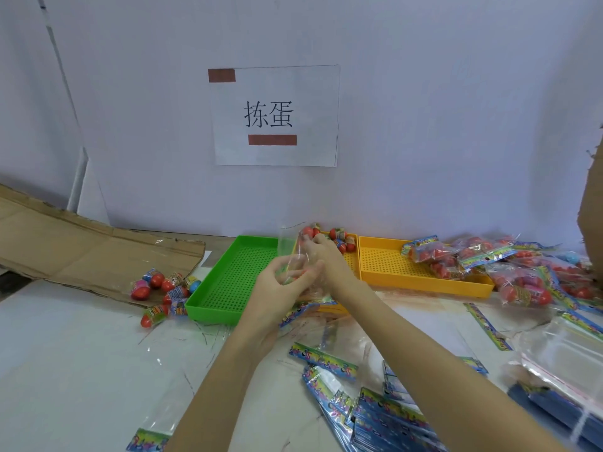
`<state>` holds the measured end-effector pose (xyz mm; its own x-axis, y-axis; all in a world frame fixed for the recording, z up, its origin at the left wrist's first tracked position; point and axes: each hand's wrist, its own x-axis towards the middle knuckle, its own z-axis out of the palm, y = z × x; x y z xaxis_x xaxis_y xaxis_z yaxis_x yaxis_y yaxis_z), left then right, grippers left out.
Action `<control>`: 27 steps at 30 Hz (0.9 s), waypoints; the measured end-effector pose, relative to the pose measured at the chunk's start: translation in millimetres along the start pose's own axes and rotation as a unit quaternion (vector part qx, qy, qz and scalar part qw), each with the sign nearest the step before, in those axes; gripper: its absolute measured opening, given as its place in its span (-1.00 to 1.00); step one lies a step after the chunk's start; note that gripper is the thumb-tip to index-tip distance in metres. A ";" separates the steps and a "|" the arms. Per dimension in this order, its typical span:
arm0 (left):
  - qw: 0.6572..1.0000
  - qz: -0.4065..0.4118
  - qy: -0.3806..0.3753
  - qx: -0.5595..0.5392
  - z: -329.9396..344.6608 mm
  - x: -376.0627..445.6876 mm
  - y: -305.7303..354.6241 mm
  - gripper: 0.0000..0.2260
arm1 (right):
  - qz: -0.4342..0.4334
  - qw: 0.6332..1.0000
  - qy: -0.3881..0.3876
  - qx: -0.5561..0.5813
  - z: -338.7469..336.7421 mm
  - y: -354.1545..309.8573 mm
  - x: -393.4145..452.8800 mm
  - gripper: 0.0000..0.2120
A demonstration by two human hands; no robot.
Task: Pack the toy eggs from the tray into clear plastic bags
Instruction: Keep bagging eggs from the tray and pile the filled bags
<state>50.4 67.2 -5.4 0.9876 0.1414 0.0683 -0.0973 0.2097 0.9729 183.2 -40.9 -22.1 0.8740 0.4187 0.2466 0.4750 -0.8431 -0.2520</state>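
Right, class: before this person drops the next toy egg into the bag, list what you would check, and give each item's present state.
1. Clear plastic bag held by left hand: ok.
2. Bag mouth open: cannot tell.
3. Right hand holding an egg: cannot tell.
4. Toy eggs left in middle yellow tray: ok.
5. Empty bags within reach: ok.
6. Stray eggs left of green tray collected: not ok.

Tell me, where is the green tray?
In the head view, the green tray lies left of centre on the table, touching the yellow tray, with loose toy eggs beside its left edge.
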 end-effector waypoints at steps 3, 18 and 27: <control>1.000 -0.006 -0.016 -0.004 2.4 0.1 2.3 -0.64 | -0.005 0.999 -0.040 0.018 -6.2 5.7 -8.4 -0.42; 0.992 0.003 -0.100 0.080 2.6 -2.6 -8.8 -0.57 | 0.133 0.800 0.214 0.544 -38.9 28.5 -115.4 -0.78; 0.964 0.085 -0.103 0.232 4.6 -0.4 -15.6 -0.59 | -0.029 0.786 0.337 0.517 -76.2 9.6 -134.7 -0.70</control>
<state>52.0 59.5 -19.7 0.9705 -0.0688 0.2311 -0.2411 -0.2612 0.9347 62.3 -131.1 13.5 0.7608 -0.1210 0.6376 0.6456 0.0420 -0.7625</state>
